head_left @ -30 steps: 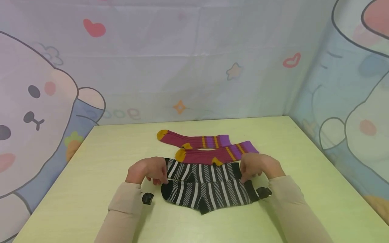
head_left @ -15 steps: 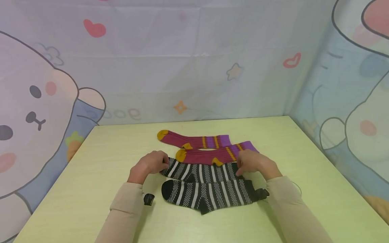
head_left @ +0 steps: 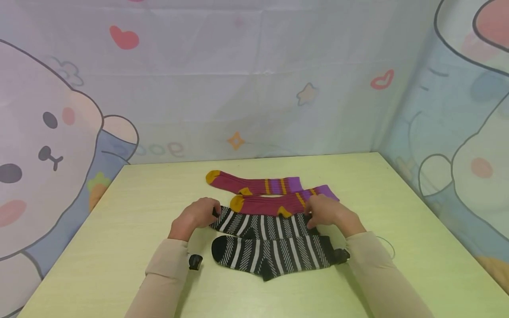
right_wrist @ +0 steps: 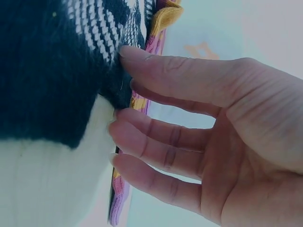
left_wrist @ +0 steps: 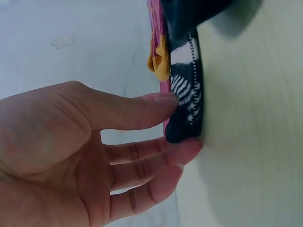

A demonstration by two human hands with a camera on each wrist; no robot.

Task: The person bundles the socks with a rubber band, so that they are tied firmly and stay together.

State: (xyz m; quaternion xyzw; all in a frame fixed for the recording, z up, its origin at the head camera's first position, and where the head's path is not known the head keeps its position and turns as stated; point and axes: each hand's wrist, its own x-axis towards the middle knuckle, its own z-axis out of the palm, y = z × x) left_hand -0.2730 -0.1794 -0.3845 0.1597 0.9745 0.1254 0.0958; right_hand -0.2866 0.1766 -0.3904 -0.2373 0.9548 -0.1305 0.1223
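Two black-and-white striped socks lie side by side, toes to the left. My left hand (head_left: pixel 200 213) pinches the black toe of the farther striped sock (head_left: pixel 264 226); in the left wrist view the thumb lies on the toe (left_wrist: pixel 182 127) and the fingertips meet the table beside it. At the other end, my right hand (head_left: pixel 328 213) pinches that sock's dark cuff, its thumb (right_wrist: pixel 175 78) and forefinger on either side of the fabric. The nearer striped sock (head_left: pixel 286 254) lies flat in front, untouched by either hand, its heel pointing toward me.
Just beyond lie two maroon socks with mustard toes and purple striped cuffs, a nearer one (head_left: pixel 258 206) and a farther one (head_left: pixel 242 182). The pale table (head_left: pixel 151 194) ends at a printed cloth backdrop (head_left: pixel 258 110). Dark wrist cameras hang under both wrists.
Both hands have moved away from me, from the line where the striped socks meet to the farther sock's toe and cuff. The right hand has also shifted slightly left. The socks have barely moved.
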